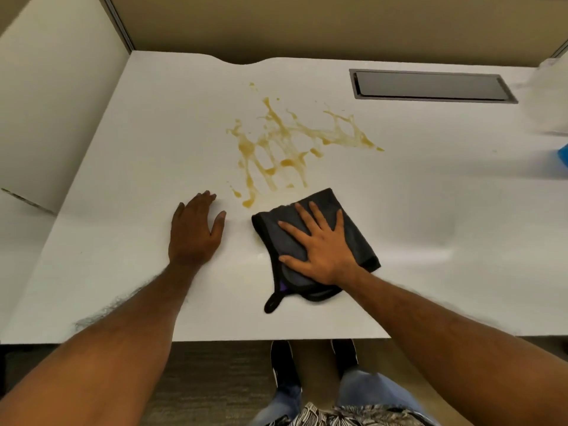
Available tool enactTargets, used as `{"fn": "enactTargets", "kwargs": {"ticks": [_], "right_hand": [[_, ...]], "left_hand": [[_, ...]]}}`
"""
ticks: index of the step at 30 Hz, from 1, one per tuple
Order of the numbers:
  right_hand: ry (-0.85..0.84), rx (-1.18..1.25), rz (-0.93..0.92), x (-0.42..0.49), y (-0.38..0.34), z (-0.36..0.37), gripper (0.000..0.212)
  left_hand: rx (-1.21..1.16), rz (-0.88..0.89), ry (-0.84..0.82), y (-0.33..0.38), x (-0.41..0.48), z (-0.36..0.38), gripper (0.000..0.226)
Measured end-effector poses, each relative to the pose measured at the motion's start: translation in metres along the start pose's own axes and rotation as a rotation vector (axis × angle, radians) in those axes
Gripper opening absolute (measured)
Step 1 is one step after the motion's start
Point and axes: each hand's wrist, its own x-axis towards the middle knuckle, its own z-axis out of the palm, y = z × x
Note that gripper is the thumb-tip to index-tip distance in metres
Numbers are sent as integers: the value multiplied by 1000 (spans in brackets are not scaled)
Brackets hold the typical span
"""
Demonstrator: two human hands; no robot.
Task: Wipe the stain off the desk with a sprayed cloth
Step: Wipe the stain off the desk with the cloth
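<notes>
Under right hand (319, 250), folded cloth (313, 241)

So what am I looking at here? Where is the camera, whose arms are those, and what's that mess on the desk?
There is no robot here: a person wears a camera on the head, looking down, so the two arms are the wearer's own. The left hand lies flat and empty on the white desk. The right hand presses, fingers spread, on a folded dark cloth; it pushes rather than holds. Just beyond the cloth is a yellowish-brown stain, splashed in streaks and mostly unwiped. Farther back on the right, a dark rectangular panel is set into the desk. At the right edge something blurred and blue shows; I cannot tell what.
</notes>
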Motion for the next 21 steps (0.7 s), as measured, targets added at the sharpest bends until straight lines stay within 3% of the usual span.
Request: {"fn": "enactTargets", "kwargs": {"ticks": [7,11,15,21], "right_hand": [[-41,12,175,57,-17,-2,68],[-57,-10,44,62,-50,2,76],[20,32,-76,30,-33,3,64],[21,33,110,35,-5,-2,69]], "left_hand": [[12,-6,8,-2,1,4,53],[-19,-17,13,-3,3,4,54],[-25,-17,6,-4,3,3,55],[-12,-23,-2,-3,2,4,54]]}}
